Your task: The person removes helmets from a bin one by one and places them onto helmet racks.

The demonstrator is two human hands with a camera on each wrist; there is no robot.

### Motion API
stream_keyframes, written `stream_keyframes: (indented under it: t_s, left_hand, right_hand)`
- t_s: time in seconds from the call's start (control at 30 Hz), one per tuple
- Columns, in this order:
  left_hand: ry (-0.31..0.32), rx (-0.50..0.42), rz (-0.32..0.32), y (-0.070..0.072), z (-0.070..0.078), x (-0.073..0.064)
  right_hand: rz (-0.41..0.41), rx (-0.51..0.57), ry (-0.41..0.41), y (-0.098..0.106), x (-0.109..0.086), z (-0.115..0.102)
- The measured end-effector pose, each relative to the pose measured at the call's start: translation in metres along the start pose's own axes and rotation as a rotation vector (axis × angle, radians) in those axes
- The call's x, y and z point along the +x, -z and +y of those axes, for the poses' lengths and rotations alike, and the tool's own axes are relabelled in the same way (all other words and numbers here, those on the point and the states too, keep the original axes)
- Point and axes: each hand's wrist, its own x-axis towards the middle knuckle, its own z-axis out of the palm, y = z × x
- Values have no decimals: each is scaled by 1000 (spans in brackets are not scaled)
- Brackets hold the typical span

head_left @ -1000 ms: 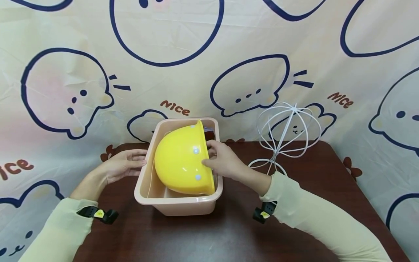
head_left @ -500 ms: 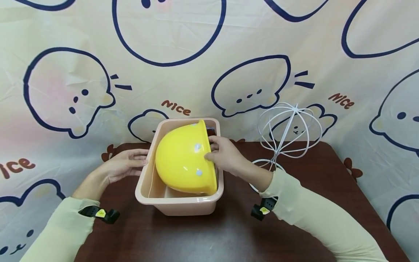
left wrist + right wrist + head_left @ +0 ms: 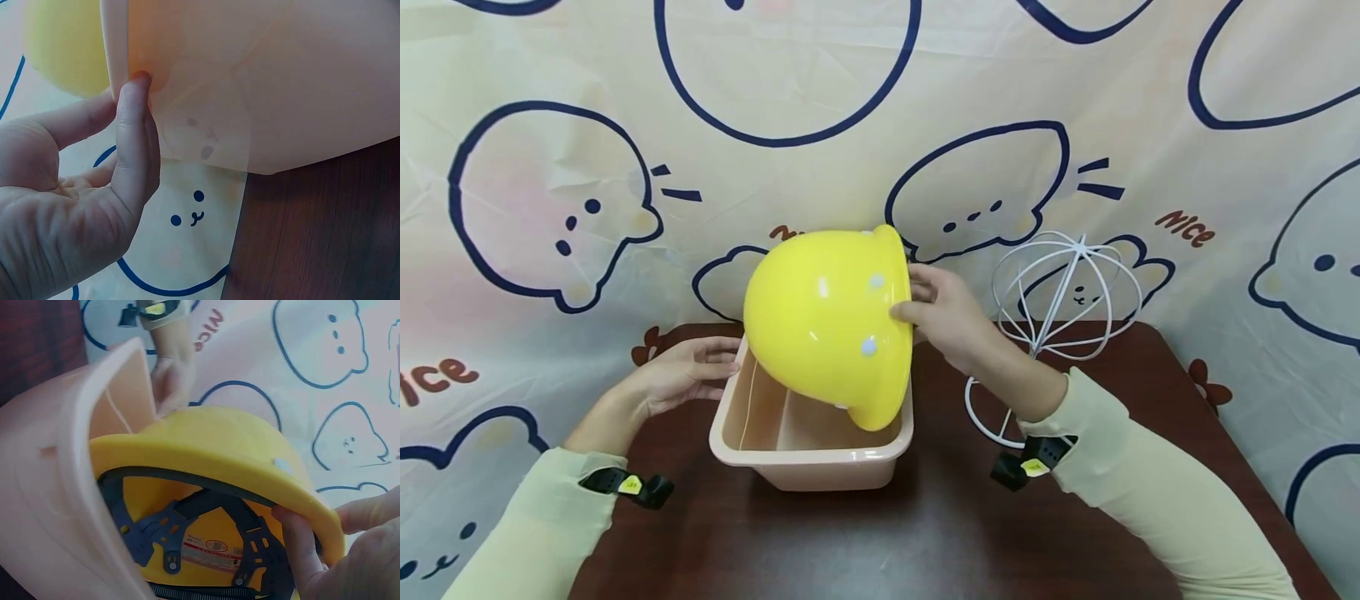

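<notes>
A yellow hard hat (image 3: 820, 308) is tilted on its side over the pale pink plastic bin (image 3: 812, 457), its crown toward the left. My right hand (image 3: 951, 317) pinches its brim, thumb outside and fingers inside. The right wrist view shows the dark suspension straps (image 3: 206, 506) and a label (image 3: 212, 553) inside the shell. My left hand (image 3: 688, 375) holds the bin's left rim. In the left wrist view thumb and fingers of that hand (image 3: 87, 169) lie on either side of the rim (image 3: 114, 50).
A white wire stand (image 3: 1037, 333) with a round cage top stands to the right, partly behind my right forearm. The dark wooden table (image 3: 865, 550) extends in front of the bin. A printed cloth (image 3: 820, 100) hangs behind the table.
My right hand has lifted the hard hat up out of the bin and slightly to the right, showing more of the bin's inside. My left hand has stayed at the rim.
</notes>
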Motion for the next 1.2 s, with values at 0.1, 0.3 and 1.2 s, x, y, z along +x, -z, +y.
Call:
stream_keyframes:
  t_s: [0.1, 0.3, 1.2]
  left_hand:
    - [5, 12, 6, 0, 1, 0]
    - [-1, 32, 16, 0, 1, 0]
    - [-199, -429, 86, -60, 70, -15]
  right_hand:
    - [47, 16, 8, 8, -2, -5]
    - [87, 143, 42, 20, -6, -6]
    - [131, 727, 265, 30, -10, 1]
